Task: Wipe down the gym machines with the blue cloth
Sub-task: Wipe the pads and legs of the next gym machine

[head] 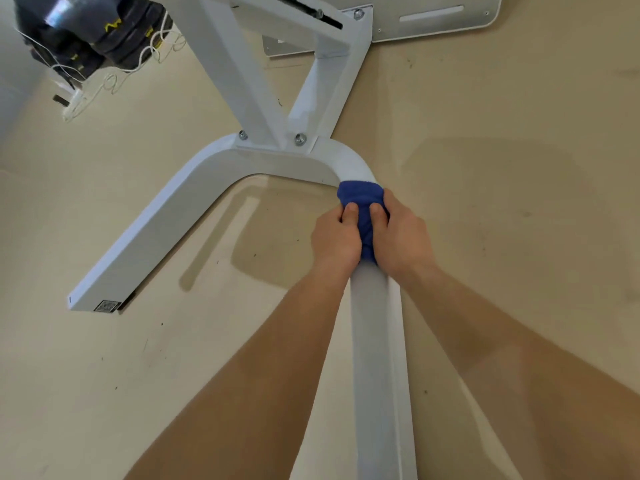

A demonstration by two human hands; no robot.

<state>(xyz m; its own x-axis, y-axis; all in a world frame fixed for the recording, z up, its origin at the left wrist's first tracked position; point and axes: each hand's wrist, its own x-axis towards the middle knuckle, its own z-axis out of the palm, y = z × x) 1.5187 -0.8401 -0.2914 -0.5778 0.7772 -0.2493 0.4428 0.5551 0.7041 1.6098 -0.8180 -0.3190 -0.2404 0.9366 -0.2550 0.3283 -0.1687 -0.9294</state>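
A blue cloth point(362, 199) is wrapped over the right leg of a white U-shaped machine base point(194, 206), just below the bend. My left hand point(334, 240) grips the cloth from the left side of the leg. My right hand point(401, 237) grips it from the right. Both thumbs press on top of the cloth, side by side. The fingers of both hands curl under the leg and are hidden. The bare white leg point(375, 358) runs from the cloth down toward me between my forearms.
Two white uprights point(242, 74) bolt onto the middle of the base. Black weight plates point(100, 32) with white cord hang at the top left. A pale grey footplate point(433, 15) lies at the top right. Beige floor surrounds the base.
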